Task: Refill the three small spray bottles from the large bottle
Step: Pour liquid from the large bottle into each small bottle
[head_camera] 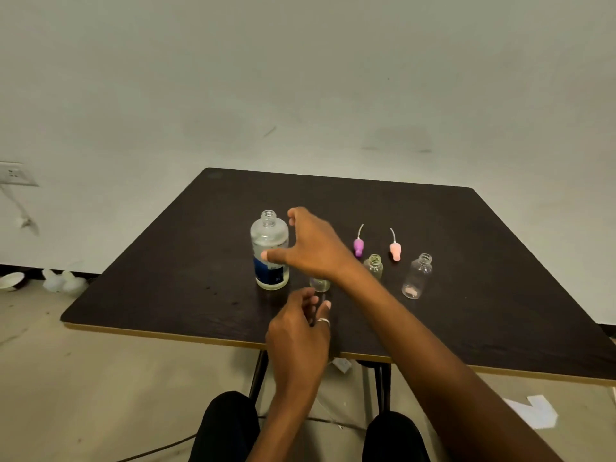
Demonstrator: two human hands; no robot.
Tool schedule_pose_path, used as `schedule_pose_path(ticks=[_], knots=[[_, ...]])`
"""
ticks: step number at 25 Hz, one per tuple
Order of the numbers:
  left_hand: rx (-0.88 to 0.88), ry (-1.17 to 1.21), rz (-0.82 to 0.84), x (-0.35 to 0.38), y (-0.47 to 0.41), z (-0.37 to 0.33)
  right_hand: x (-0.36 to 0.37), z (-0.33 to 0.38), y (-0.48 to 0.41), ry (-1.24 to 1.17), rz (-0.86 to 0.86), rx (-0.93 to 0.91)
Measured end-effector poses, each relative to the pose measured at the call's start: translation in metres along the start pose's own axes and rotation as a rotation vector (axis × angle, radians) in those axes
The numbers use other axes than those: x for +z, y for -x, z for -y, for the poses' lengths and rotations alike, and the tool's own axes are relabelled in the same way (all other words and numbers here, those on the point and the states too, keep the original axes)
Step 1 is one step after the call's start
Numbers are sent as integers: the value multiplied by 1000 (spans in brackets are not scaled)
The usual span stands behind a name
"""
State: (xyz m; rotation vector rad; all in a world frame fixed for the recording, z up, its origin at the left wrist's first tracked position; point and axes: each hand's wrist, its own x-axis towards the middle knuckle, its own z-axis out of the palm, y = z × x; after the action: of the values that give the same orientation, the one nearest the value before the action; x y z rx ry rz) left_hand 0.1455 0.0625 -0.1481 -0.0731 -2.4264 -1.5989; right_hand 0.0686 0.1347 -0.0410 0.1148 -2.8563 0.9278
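Reaching across, right hand [313, 245] is at the large bottle [269, 251]: fingers spread, thumb across its front, not closed. The bottle stands uncapped, left of centre on the desk [166, 261]. Left hand [300, 331] is curled just near the nearest small bottle [320, 284]; can't tell what it pinches. To the right stand the middle small bottle [374, 266] and right small bottle [418, 276], both open. Purple spray head [358, 246] and pink spray head [395, 251] sit just beyond them.

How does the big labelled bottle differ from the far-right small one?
The large clear bottle with the blue label is far taller and wider than the small clear plastic bottle, which is bare. The right hand reaches round the large one; the small one stands untouched. Both are upright and uncapped.
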Motion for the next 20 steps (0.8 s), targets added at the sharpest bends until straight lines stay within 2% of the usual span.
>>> schedule_pose_path(ticks=[5,11,16,20], knots=[[-42,25,-97,-26,-13,16,37,0,-16,-35,-44,126],[-85,57,-108,-36,-23,24,59,2,-26,-80,-171,215],[-93,75,-108,-38,-27,27,54,5,-25,-109,-200,211],[-72,89,-96,-40,-31,26,18,16,-17,-175,-259,143]])
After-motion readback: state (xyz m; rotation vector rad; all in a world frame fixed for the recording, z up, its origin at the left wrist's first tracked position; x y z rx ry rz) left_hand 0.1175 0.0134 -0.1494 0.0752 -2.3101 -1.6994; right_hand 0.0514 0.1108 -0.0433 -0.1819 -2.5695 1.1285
